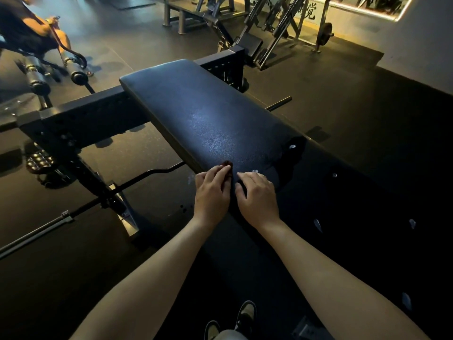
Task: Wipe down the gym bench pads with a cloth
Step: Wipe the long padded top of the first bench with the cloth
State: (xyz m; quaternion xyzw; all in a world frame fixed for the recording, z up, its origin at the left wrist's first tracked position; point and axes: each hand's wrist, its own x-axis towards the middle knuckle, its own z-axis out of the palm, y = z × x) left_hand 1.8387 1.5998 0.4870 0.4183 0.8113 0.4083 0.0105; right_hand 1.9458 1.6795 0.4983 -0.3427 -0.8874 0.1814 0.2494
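Since left hand (212, 192) and right hand (257, 195) sit at 6 o'clock on pad (208, 114), wiping seems barely begun — left fingers together, pressing cloth (228, 165); right fingers curled, hold unclear.

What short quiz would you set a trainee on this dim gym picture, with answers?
1. True or false: the left hand and the right hand both rest at the near end of the long black padded bench.
2. Whose fingers lie on the small dark reddish cloth? A) the left hand's B) the right hand's C) neither's
3. Fill in: on the dark floor to the left of the bench lies a long metal ____.

Key: 1 true; 2 A; 3 bar.
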